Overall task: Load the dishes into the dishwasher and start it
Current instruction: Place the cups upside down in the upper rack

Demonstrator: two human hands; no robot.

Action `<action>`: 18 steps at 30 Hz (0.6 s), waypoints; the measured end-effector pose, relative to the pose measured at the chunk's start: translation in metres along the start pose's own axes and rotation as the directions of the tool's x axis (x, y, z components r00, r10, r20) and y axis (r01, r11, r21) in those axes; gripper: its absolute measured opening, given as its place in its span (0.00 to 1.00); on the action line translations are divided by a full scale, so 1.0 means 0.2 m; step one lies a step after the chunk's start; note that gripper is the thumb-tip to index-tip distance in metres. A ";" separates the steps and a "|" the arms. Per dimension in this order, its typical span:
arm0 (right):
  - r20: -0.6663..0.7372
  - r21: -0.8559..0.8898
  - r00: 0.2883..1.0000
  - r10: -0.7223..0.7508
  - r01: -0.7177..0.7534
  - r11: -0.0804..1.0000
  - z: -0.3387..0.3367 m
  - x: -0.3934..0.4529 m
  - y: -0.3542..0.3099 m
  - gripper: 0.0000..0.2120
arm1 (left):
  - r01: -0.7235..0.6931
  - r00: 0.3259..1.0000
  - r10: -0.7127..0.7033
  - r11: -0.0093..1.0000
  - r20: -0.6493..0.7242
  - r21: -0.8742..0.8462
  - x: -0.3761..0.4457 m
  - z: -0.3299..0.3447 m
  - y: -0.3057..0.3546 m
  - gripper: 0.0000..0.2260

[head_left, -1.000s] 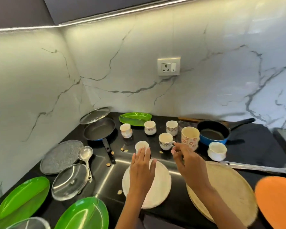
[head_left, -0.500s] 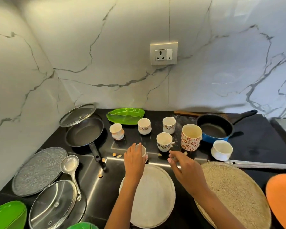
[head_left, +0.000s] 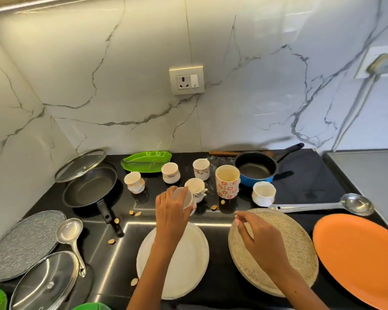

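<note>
Your left hand (head_left: 173, 211) has its grip wrapped around a small white cup (head_left: 186, 199), fingers curled over the near side, the cup tilted and held just above the black surface (head_left: 300, 175), close to the far edge of the white round plate (head_left: 188, 265). Your right hand (head_left: 258, 238) hovers over the speckled beige plate (head_left: 296, 247); its fingers are loosely curled with thumb and fingertips drawn near each other, and its grip holds nothing you can see.

Just beyond the held cup stands a patterned cup with a handle (head_left: 196, 189), almost touching it. To its right is a tall mug with red flowers (head_left: 227, 181), then a white ribbed cup (head_left: 263, 193). Farther back sit three more small cups: one tilted at the left (head_left: 133, 181), one in the middle (head_left: 170, 172), one at the right (head_left: 201, 168). A green leaf-shaped tray (head_left: 143, 163) lies against the far wall.

A blue saucepan (head_left: 255, 168) stands at far right of the cups. A black frying pan (head_left: 90, 186) sits at the left with a glass lid (head_left: 80, 164) leaning on its far rim. A long steel ladle (head_left: 323, 206) lies beyond the beige plate, and an orange plate (head_left: 358, 256) lies at the near right. At the near left lie a grey speckled plate (head_left: 25, 242), a steel spoon (head_left: 71, 236) and a second glass lid (head_left: 45, 285).
</note>
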State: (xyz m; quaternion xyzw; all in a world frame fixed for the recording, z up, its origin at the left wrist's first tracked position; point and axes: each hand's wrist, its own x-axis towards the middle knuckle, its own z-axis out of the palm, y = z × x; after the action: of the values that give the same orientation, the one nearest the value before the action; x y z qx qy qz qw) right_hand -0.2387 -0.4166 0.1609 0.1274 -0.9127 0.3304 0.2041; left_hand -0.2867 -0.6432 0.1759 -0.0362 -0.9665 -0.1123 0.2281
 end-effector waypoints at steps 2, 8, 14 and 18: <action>-0.037 -0.011 0.999 0.026 -0.026 1.000 -0.11 -0.09 0.05 0.09 | -0.070 0.997 0.069 0.997 -0.030 -0.040 -0.06 -0.05 0.17 0.26; -0.122 -0.040 0.988 0.097 -0.103 0.994 -0.60 -0.53 0.25 0.15 | -0.267 0.963 0.264 0.936 -0.044 -0.231 -0.38 -0.16 0.85 0.30; -0.225 -0.104 0.960 0.167 -0.194 0.976 -1.12 -1.19 0.49 0.24 | -0.458 0.855 0.518 0.750 -0.005 -0.477 -0.85 -0.11 1.56 0.26; -0.199 -0.050 0.913 0.356 -0.372 0.927 -1.35 -1.65 0.64 0.36 | -0.520 0.713 0.701 0.546 0.019 -0.657 -1.18 -0.05 2.05 0.24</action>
State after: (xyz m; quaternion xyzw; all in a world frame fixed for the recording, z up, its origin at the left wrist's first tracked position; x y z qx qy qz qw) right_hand 0.0838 -0.1119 0.1287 -0.0852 -0.9108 0.3330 0.2286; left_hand -0.0211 -0.2515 0.1601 -0.4605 -0.8222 -0.3225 0.0892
